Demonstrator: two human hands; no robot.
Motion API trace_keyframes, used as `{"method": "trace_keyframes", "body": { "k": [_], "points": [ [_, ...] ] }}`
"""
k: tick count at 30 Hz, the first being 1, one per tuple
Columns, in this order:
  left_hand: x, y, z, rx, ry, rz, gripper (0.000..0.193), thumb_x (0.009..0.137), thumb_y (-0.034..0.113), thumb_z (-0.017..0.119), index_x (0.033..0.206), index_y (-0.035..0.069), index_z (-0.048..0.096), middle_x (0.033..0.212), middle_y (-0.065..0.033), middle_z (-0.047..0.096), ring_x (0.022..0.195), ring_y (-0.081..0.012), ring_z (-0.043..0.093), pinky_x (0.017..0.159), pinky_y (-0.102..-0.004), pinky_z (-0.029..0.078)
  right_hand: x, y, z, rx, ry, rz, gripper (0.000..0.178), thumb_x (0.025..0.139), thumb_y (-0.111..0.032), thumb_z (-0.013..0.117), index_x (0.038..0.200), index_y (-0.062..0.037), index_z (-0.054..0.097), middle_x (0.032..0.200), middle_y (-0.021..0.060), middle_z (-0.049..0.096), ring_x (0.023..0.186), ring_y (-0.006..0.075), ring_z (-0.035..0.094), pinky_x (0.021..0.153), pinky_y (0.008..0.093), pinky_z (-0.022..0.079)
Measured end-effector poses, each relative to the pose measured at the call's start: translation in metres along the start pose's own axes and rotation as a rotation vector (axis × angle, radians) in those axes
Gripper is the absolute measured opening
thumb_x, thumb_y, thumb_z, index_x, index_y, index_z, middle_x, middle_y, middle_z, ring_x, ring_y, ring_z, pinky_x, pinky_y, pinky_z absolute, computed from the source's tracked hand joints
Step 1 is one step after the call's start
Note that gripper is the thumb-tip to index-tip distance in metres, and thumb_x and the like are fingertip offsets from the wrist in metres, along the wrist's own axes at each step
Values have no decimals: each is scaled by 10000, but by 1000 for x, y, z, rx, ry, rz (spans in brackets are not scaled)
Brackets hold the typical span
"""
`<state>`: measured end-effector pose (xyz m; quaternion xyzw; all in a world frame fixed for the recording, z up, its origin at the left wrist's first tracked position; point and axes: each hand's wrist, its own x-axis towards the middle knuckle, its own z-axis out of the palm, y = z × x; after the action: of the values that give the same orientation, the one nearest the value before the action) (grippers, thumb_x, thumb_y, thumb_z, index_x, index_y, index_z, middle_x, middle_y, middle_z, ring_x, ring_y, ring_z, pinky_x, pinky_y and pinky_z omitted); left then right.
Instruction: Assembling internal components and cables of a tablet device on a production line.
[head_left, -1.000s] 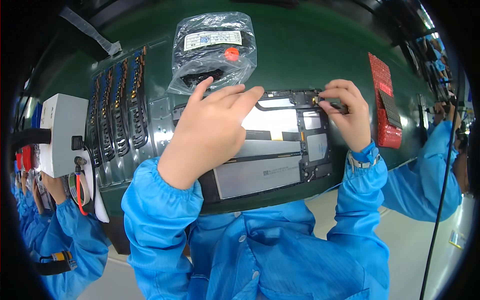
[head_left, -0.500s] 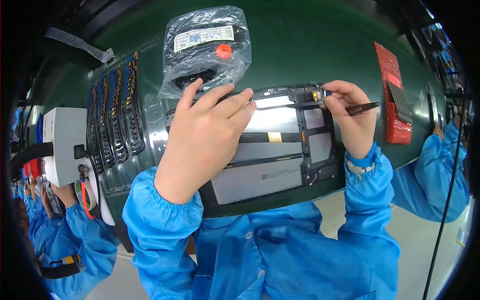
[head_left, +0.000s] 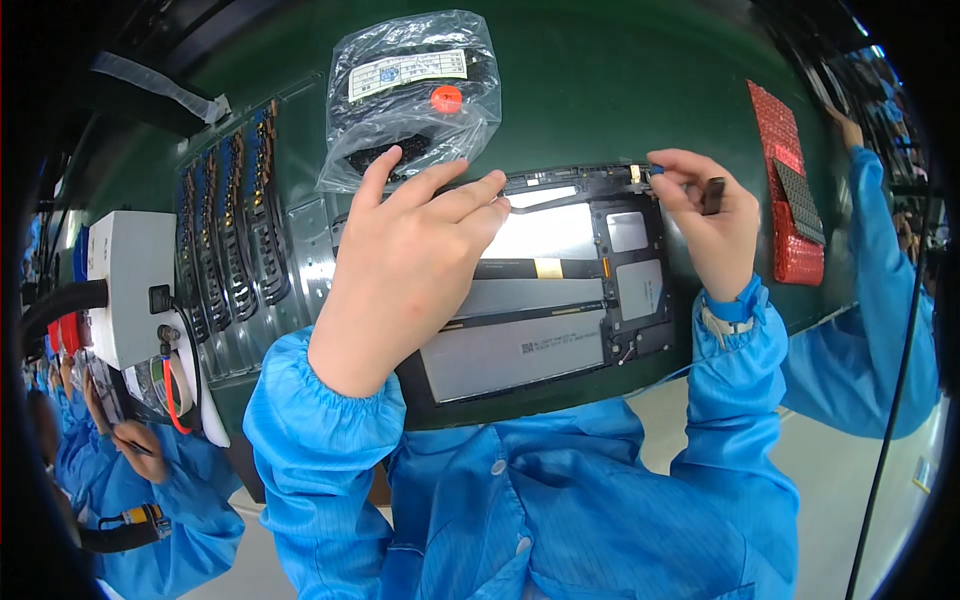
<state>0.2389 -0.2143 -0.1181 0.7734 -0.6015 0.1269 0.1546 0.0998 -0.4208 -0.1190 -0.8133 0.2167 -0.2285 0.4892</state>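
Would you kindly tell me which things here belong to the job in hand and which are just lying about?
In hand:
opened flat device, under the left hand
dark tool, in the right hand

Apparently lying about:
clear plastic bag, beyond the left hand
red bubble wrap, right
white box, left
dark parts in a clear tray, left

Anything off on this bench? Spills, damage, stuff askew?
No spill or damage stands out. Only minor oddity: the grey strip lies slightly aslant on the red wrap, out of line with its edges. The device is open, internals exposed, but looks intact where the left hand doesn't cover it.
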Motion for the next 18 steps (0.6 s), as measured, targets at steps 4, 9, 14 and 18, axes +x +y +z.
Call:
{"method": "trace_keyframes", "body": {
  "k": [4, 9, 14, 18],
  "points": [
    [1, 1, -2, 37, 2, 21, 192, 720, 74, 556, 893, 84, 640, 1034, -18, 622, 1011, -207, 545, 935, -460, 355, 0, 7, -2, -355, 7, -220, 213, 720, 7, 639, 927, -45, 648, 770, 88, 640, 698, 156, 623, 600, 243, 483],
    [9, 13, -13, 171, -87, 56, 198, 721, 65, 588, 906, 98, 651, 1049, 7, 599, 1050, -176, 518, 963, -460, 336, -2, 2, 5, -494, 23, -342, 221, 704, -8, 660, 923, -39, 646, 756, 115, 626, 675, 211, 617, 585, 272, 479],
    [19, 18, -15, 311, -224, 306, 202, 695, 50, 600, 889, 53, 653, 988, 3, 572, 1011, -146, 514, 977, -454, 338, -6, 1, 3, -573, 37, -402, 201, 714, -8, 663, 912, -27, 643, 751, 122, 615, 658, 231, 604, 576, 284, 470],
    [26, 10, -18, 242, -240, 360, 196, 672, 35, 608, 860, 36, 664, 961, -11, 576, 978, -141, 525, 998, -446, 324, -5, 4, 0, -508, 18, -399, 214, 697, -11, 653, 908, -44, 641, 744, 104, 613, 656, 237, 600, 569, 301, 474]
  ]
}}
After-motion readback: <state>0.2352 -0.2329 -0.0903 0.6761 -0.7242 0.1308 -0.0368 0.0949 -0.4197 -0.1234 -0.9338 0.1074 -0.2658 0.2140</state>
